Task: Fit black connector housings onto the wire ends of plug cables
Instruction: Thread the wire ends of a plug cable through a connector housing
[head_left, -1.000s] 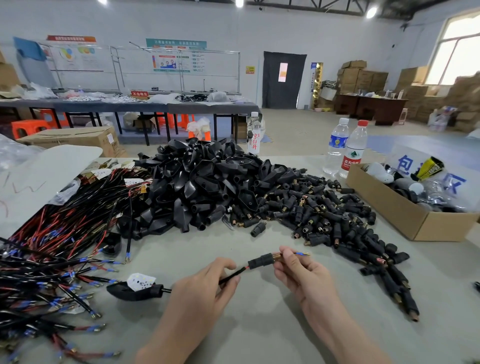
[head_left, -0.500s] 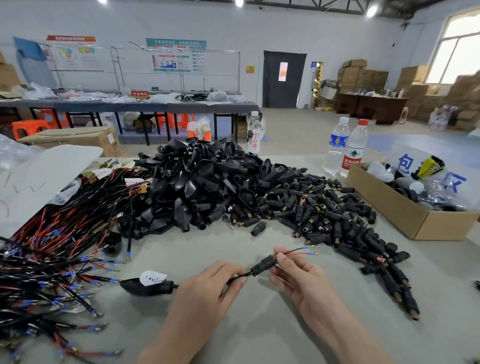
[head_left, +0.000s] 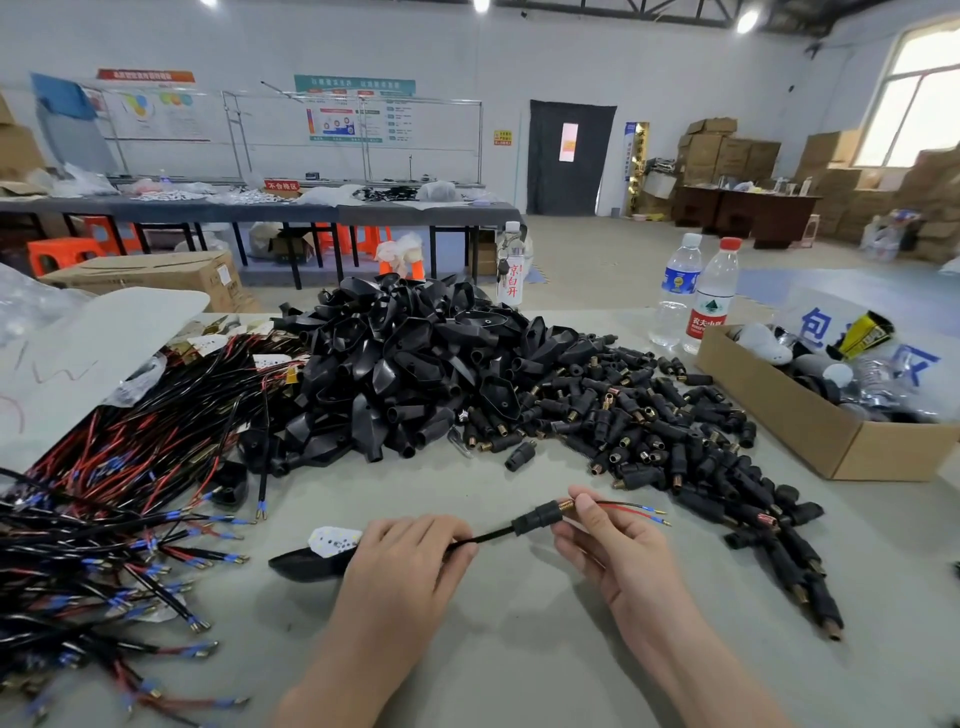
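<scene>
One black connector housing (head_left: 537, 516) sits threaded on a cable (head_left: 485, 535) just above the near bench (head_left: 519, 649), wire ends (head_left: 631, 511) poking out rightward; left hand (head_left: 405, 566) grips the cable; right hand (head_left: 613, 545) pinches at the housing's brass end; loose housings (head_left: 649, 431) heaped beyond; more cables (head_left: 104, 509) piled left.

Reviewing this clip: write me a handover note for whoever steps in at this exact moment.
Left hand: grips the black cable just behind the housing.
Right hand: fingers pinch the housing at its brass end; the red and black wires stick out past it.
The cable's plug lies on the table. Loose housings are heaped ahead right, unfitted cables lie left.
Done: this housing is threaded over the wire ends.
Left: probably seat it, set it aside, then work through the cable heap.
</scene>
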